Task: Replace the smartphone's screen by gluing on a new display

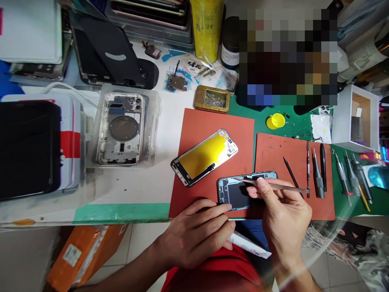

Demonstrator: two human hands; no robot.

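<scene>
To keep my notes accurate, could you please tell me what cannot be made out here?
In the head view:
Phone body: near side partly behind left hand and right hand.
Tin: contents too small to identify.
Black panel: cut off by left edge.
Yellow container: top beyond upper edge.
Upper right area: hidden by pixelation.

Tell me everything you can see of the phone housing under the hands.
The phone housing is an open, shallow shell with rounded corners, a bluish metal-looking rim and a dark panel inside. It lies flat across both reddish mats. The left hand has fingertips on its near edge; the right hand covers its right part, pointing tweezers at its far edge. Whether they touch it is unclear.
</scene>
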